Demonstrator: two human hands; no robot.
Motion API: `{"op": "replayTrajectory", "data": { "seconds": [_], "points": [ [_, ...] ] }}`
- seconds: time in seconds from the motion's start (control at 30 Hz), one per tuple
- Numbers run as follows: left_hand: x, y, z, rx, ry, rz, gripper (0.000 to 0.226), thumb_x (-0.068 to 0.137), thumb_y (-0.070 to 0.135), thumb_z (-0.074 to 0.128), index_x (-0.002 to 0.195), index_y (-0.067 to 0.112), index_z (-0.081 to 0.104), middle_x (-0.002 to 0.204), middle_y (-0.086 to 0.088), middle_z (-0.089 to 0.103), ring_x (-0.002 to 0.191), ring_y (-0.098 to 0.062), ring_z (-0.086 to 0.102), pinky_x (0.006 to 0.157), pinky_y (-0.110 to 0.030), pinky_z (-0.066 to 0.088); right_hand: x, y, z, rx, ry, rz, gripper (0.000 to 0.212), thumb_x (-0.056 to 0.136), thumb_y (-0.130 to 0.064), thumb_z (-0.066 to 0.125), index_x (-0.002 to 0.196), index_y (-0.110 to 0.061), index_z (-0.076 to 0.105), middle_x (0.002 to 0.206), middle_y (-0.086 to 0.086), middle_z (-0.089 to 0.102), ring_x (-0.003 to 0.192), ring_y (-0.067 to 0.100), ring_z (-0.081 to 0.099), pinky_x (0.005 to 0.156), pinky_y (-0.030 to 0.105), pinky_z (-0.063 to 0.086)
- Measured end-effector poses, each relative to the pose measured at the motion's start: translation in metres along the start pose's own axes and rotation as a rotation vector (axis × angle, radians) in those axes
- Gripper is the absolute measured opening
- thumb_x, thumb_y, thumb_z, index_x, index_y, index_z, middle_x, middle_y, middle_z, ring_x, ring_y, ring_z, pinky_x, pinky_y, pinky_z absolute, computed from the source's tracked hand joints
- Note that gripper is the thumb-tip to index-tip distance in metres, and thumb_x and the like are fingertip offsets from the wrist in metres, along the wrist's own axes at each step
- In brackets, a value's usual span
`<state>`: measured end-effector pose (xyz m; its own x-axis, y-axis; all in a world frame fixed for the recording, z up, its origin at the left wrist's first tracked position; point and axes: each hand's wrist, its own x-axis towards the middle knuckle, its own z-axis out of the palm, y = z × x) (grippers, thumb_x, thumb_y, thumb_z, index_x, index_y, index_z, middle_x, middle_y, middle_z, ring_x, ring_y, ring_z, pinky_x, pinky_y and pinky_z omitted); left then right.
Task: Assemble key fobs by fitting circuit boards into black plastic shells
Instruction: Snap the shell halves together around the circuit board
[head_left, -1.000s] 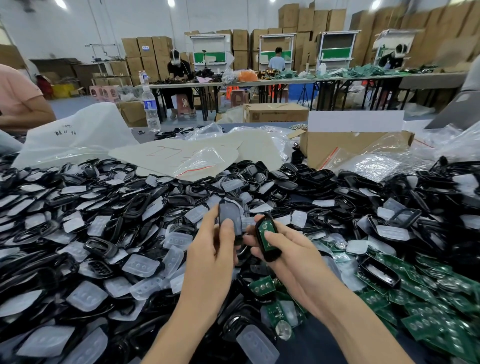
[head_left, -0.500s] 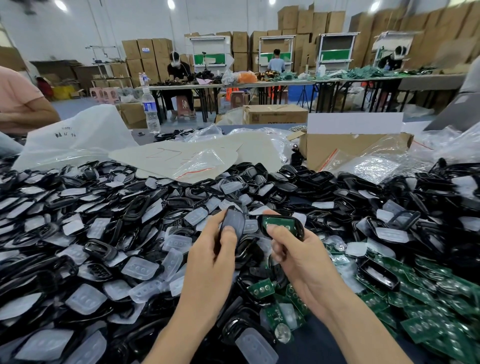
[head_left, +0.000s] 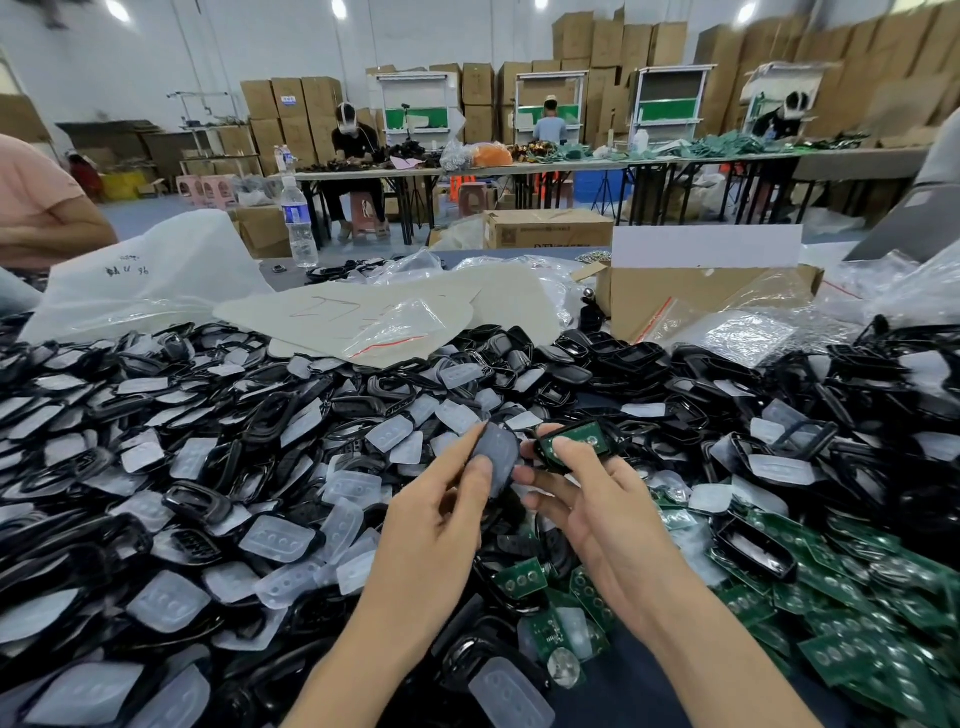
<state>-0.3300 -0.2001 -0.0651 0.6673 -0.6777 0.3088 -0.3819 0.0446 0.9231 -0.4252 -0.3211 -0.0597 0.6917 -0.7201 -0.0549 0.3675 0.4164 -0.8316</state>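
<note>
Head cam looks down over a crowded counter (head_left: 613, 696); L hand (head_left: 441, 525) and R hand (head_left: 597, 514) both held up mid-scene above the heap. L hand pinches a dark grey oval cover (head_left: 496, 452), thumb on its near face, fingers behind it; cover tilted, its right edge just beside the R hand's fingertips. R hand grips a black shell (head_left: 553, 460) w/ a green circuit board (head_left: 584, 434) seated in it, board facing the cam; thumb presses the board's left part, other fingers curled under the shell. Cover & shell v. close together; can't tell if touching. Left of and beyond the hands: big heap of loose black shells (head_left: 197, 501) mixed w/ translucent rubber button pads (head_left: 275, 538), running from the near-left edge to the far right. Near right: spread of loose green boards (head_left: 857, 629), some reaching under the hands; a round silver coin cell (head_left: 563, 667) lies near, beside one of them. One open black shell (head_left: 753, 551) sits on the boards, right of the R hand. Far side of heap: pale flat sheet (head_left: 363, 312) w/ red marks, a clear bag lying on it; white plastic bag (head_left: 140, 280) far left; open cardboard box (head_left: 685, 296) far right; clear water bottle (head_left: 297, 223) upright beyond the white bag. Bkgd: other workers at long tables, cartons stacked along the wall; detail blurred.
</note>
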Motion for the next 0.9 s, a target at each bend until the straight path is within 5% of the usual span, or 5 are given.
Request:
{"op": "replayTrajectory", "data": {
  "seconds": [0.07,0.2,0.5,0.67,0.9],
  "points": [
    [-0.001,0.002,0.0,0.031,-0.067,0.027,0.036,0.09,0.055,0.047,0.124,0.053,0.058,0.115,0.022,0.06,0.104,-0.002,0.063,0.074,-0.027,0.05,0.0,0.002,-0.002,-0.063,-0.035,-0.037,0.016,0.1,-0.017,0.06,0.103,-0.006,0.07,0.097,0.014,0.078,0.079,0.024,0.074,0.06,0.027,0.056],
    [0.001,0.0,-0.003,0.174,-0.112,0.074,0.033,0.092,0.05,0.05,0.124,0.051,0.061,0.112,0.038,0.065,0.104,0.012,0.062,0.083,-0.004,0.043,-0.003,0.004,-0.005,-0.296,-0.09,-0.079,0.031,0.086,-0.046,0.065,0.094,-0.018,0.076,0.097,0.014,0.077,0.082,0.027,0.072,0.067,0.031,0.056],
    [0.005,-0.004,-0.005,-0.003,0.108,-0.01,0.027,0.083,0.057,0.06,0.104,0.044,0.068,0.069,0.013,0.06,0.058,-0.003,0.053,0.056,-0.017,0.044,-0.004,0.002,-0.004,-0.431,-0.117,-0.205,0.015,0.098,-0.019,0.063,0.102,-0.006,0.068,0.077,0.004,0.072,0.068,0.015,0.067,0.067,0.024,0.057],
    [-0.001,0.001,0.013,-0.206,0.038,-0.13,0.032,0.08,0.058,0.064,0.104,0.037,0.069,0.074,0.008,0.067,0.062,-0.004,0.061,0.055,-0.021,0.049,-0.004,0.011,0.004,-0.19,-0.032,-0.152,0.022,0.098,-0.016,0.063,0.085,-0.022,0.079,0.093,0.01,0.078,0.083,0.019,0.073,0.073,0.023,0.058],
    [0.0,-0.001,0.018,-0.312,0.107,-0.146,0.017,0.098,0.029,0.056,0.101,0.021,0.071,0.09,-0.001,0.077,0.076,-0.011,0.072,0.062,-0.021,0.054,-0.01,0.026,0.013,-0.222,-0.177,-0.088,0.018,0.097,-0.025,0.062,0.099,-0.023,0.079,0.098,0.009,0.078,0.084,0.018,0.074,0.072,0.023,0.058]
  ]
}}
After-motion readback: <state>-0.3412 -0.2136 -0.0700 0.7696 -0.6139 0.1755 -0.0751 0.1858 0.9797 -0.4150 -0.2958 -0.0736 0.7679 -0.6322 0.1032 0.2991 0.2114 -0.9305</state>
